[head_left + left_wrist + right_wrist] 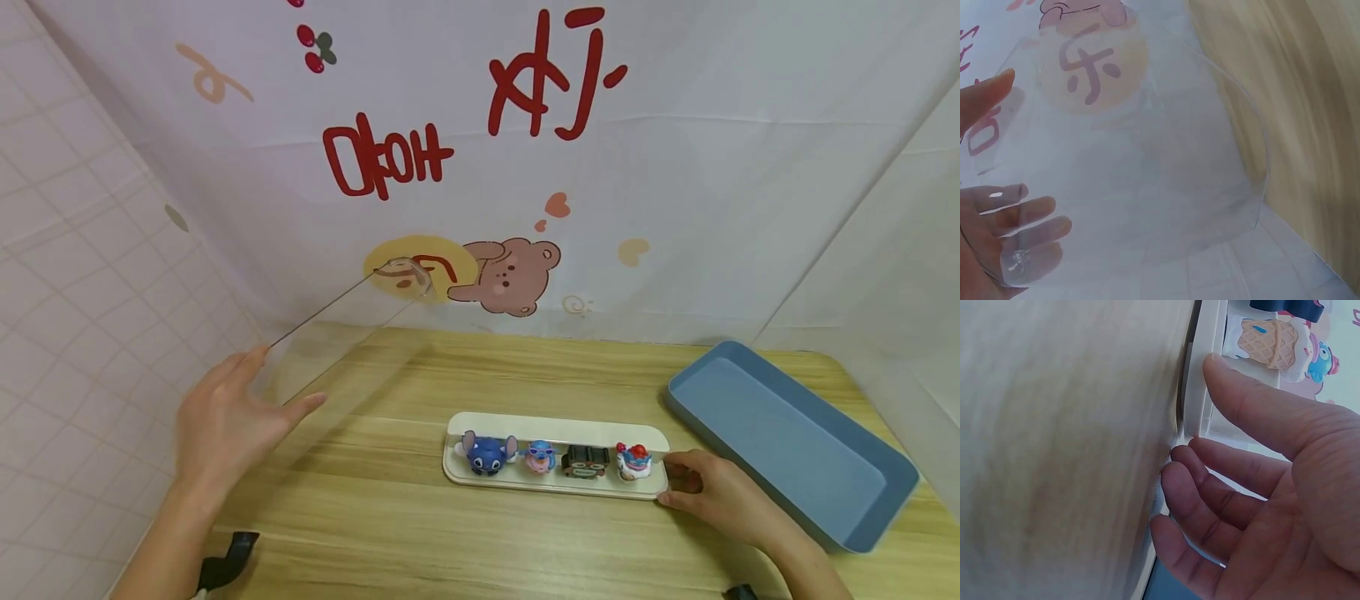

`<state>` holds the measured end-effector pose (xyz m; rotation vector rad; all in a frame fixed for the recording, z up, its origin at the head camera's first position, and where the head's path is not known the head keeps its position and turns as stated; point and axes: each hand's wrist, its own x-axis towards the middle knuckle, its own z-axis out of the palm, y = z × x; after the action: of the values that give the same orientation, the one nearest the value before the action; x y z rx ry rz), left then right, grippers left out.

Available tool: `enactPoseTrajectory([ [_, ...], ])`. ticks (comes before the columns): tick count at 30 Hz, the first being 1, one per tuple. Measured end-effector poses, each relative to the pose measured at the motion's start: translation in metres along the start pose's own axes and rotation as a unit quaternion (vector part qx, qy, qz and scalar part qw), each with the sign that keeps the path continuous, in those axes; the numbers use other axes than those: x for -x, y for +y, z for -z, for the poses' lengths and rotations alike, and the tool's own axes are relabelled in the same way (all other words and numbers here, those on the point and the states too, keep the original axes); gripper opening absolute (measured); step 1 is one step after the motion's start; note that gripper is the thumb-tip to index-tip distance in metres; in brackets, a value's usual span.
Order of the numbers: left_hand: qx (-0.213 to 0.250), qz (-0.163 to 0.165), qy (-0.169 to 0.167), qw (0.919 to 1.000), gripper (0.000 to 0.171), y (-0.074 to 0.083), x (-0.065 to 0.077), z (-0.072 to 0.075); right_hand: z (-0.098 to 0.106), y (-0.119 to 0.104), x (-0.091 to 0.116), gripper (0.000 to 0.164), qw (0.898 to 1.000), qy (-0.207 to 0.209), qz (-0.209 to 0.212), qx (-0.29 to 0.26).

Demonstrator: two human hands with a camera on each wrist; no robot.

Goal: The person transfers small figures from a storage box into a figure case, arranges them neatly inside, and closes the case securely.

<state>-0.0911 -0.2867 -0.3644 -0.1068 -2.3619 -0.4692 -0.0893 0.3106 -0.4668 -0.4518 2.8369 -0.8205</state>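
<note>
My left hand holds a clear plastic cover raised above the table at the left, thumb on one side and fingers on the other. Through the cover, the fingers show in the left wrist view. A long white display stand with rounded ends lies on the table and bears several small figures in a row. They include a blue big-eared figure, a dark brown one and a red-topped one. My right hand grips the stand's right end, thumb at its front corner.
A blue-grey rectangular tray sits slantwise at the right, close behind the right hand. White printed cloth rises behind the wooden table, and gridded cloth hangs on the left. Black straps show at the near edge.
</note>
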Motion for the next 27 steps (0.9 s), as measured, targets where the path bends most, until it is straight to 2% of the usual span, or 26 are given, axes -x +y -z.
enactPoseTrajectory([
  [7,0.039,-0.001,-0.010,0.9992,0.090,0.008,-0.008,-0.003,0.000,-0.001,0.000,0.052,1.000,0.001,-0.001,-0.002],
  [13,0.047,0.005,-0.048,0.9977,0.091,0.020,-0.017,-0.004,0.000,-0.001,0.001,0.052,1.000,0.000,-0.004,-0.004],
  [17,0.046,-0.018,-0.062,0.9969,0.092,0.027,-0.023,-0.006,0.000,-0.001,0.001,0.052,1.000,0.000,-0.003,-0.003],
  [21,0.051,-0.045,-0.054,0.9962,0.092,0.035,-0.030,-0.010,-0.001,-0.001,0.000,0.052,1.000,0.000,-0.005,-0.002],
  [27,0.056,-0.063,-0.063,0.9945,0.093,0.045,-0.041,-0.012,-0.001,-0.001,0.000,0.051,1.000,0.003,-0.005,0.004],
])
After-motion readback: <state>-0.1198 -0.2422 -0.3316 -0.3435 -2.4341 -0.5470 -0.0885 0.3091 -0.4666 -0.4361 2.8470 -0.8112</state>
